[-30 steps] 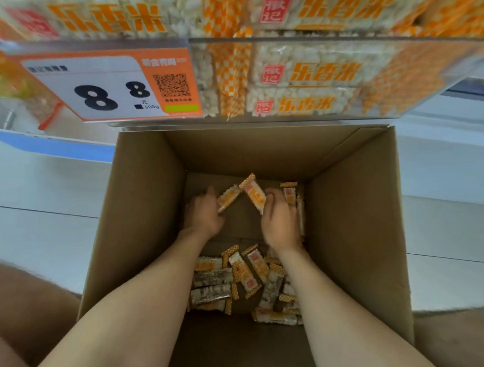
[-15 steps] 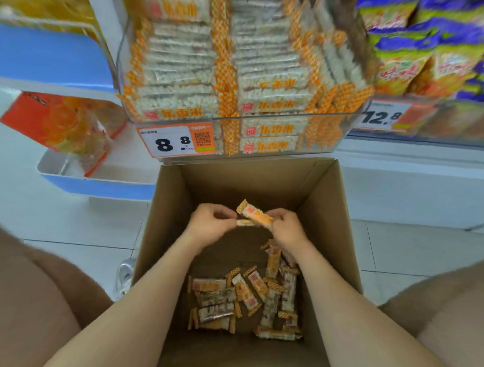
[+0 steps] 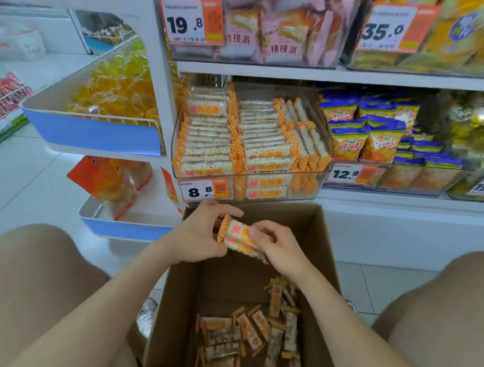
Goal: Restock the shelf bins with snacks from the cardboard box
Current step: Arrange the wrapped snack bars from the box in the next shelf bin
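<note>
An open cardboard box (image 3: 319,266) stands on the floor between my knees. Several orange-and-white rice snack bars (image 3: 250,335) lie loose on its bottom. Above the box's far edge, my left hand (image 3: 196,238) and my right hand (image 3: 279,245) together hold a small stack of the same snack bars (image 3: 239,234), fingers curled round its two ends. Just beyond, a clear shelf bin (image 3: 322,179) with an 8.8 price tag (image 3: 203,189) is packed with rows of those bars.
Blue-and-orange snack bags (image 3: 372,138) fill the bin to the right, pink packets (image 3: 281,31) the shelf above. A blue-fronted rack (image 3: 94,134) with yellow sweets juts out at left. My knees flank the box on the white tiled floor (image 3: 27,179).
Both hands have risen from the bottom of the box with snack bars gathered between them. My view has tilted up, so more of the shelf shows.
</note>
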### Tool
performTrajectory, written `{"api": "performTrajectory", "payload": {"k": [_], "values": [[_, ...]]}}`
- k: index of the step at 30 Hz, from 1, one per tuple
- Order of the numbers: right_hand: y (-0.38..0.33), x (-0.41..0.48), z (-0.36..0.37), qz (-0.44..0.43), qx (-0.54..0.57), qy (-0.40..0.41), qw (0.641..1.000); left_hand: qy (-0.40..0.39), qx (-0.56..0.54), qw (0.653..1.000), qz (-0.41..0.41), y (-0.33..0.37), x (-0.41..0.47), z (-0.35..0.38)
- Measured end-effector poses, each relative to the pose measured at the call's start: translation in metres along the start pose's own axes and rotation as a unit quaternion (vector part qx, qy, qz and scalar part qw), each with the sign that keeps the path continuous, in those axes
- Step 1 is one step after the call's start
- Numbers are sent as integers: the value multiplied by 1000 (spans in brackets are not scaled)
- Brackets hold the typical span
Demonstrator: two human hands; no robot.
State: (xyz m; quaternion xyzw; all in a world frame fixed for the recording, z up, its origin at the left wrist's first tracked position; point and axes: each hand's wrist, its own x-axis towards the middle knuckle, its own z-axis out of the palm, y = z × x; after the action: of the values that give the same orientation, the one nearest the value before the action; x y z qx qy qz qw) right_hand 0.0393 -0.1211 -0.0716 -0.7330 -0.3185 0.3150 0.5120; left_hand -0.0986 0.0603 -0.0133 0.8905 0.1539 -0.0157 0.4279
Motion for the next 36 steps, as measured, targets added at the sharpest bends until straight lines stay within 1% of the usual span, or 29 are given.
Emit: {"api": "performTrajectory", "payload": {"k": [2,4,6,8,9,11,13,15,16,18,20,22,23,25,27,28,31,32,36], "values": [[-18,-8,0,-20,10,-12,1000,9,13,1000,10,11,-8,-14],[-37,-14,-2,-41,11,-9,999,18,10,999,37,24,-13,-27],[-58,-18,-3,-68,22,16,997,23,-26,996,80,37,-18,-40],[-83,-20,-5,-120,9,49,992,49,-66,990,116,49,-22,-54],[-95,-20,-8,-144,-8,55,988,74,-82,985,129,54,-23,-61],[-119,-17,-14,-170,-52,39,983,122,-125,976,132,62,-23,-76],[-139,-9,-22,-176,-111,17,978,137,-168,967,132,64,-20,-92],[-157,5,-27,-195,-158,9,968,151,-178,962,143,64,-16,-104],[-167,12,-27,-215,-176,16,961,176,-171,959,145,63,-12,-108],[-185,33,-26,-246,-202,46,947,264,-143,946,123,58,-3,-115],[-197,64,-23,-255,-227,85,936,343,-118,929,70,52,9,-120],[-203,100,-18,-247,-263,112,926,381,-65,922,-1,42,23,-123],[-205,118,-16,-240,-281,114,922,375,-37,925,-36,37,29,-125],[-204,148,-9,-232,-298,96,921,340,-16,936,-90,31,39,-126],[-200,171,-2,-227,-301,72,923,317,-4,942,-113,30,44,-127],[-197,180,1,-227,-321,75,916,315,7,942,-116,29,47,-127],[-192,196,7,-214,-443,137,860,313,20,943,-111,27,50,-126],[-192,198,8,-207,-469,145,846,309,21,945,-108,26,50,-126],[-193,203,16,-212,-526,108,816,294,36,950,-99,28,50,-123]]}}
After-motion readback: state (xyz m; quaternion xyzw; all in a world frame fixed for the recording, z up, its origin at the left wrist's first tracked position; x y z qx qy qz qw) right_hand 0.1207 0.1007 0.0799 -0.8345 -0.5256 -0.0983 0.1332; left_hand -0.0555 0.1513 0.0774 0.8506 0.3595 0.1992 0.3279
